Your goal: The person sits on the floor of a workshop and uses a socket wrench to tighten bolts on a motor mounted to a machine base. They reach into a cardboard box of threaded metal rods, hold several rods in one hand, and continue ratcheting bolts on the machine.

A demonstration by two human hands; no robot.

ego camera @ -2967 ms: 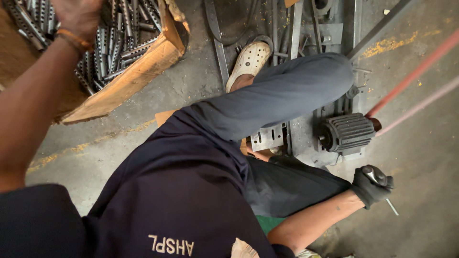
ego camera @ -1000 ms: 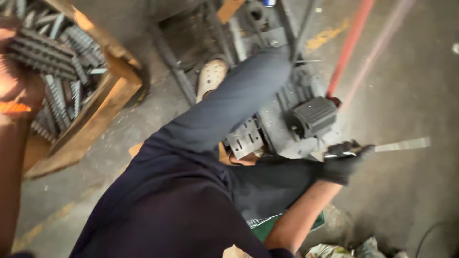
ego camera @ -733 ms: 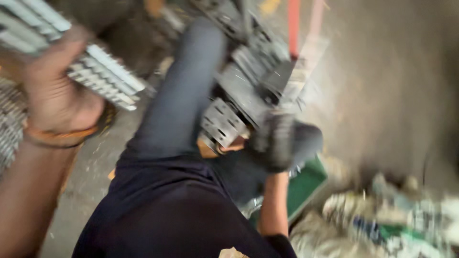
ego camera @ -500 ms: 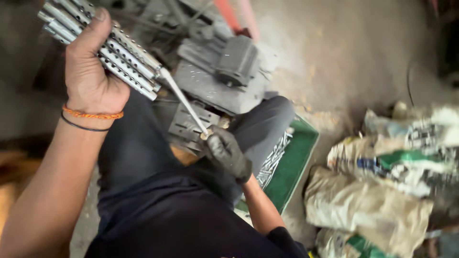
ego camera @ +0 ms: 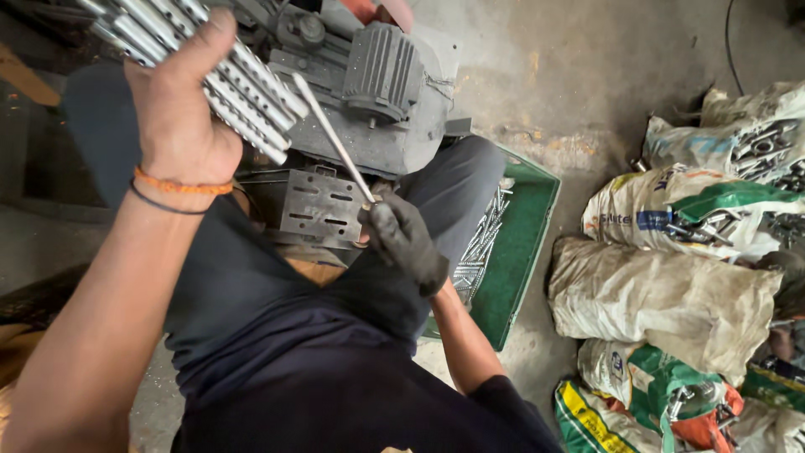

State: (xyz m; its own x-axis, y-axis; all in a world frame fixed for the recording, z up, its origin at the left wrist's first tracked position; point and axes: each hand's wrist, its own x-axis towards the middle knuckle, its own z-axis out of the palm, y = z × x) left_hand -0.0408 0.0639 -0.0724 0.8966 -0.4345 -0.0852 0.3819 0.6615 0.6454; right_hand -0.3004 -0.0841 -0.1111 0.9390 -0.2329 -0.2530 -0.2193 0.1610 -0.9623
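Clamped in the left hand (ego camera: 180,117), at about 10 o'clock in the head view, is a bundle of ribbed metal rods (ego camera: 214,71); the grip is curled tight around them, thumb up across the top. These rods are silvery, with regular notches along their length, packed side by side. Their long axis runs from 10 o'clock down toward 4 o'clock, the cut ends showing just past the palm. An orange band and a dark cord circle that wrist.

Near the centre, the right hand (ego camera: 407,243), in a dark glove, pinches the lower end of a single thin rod (ego camera: 331,138). That rod is smooth and pale, slanting from the glove up toward 11 o'clock, its upper tip just beside the bundle.

Behind both, at 12 o'clock, sits a grey electric motor (ego camera: 381,63) on a metal machine base. A green plastic crate (ego camera: 524,243) at 3 o'clock holds more loose rods. Filled woven sacks (ego camera: 671,302) lie on the concrete floor further toward 3 and 4 o'clock.
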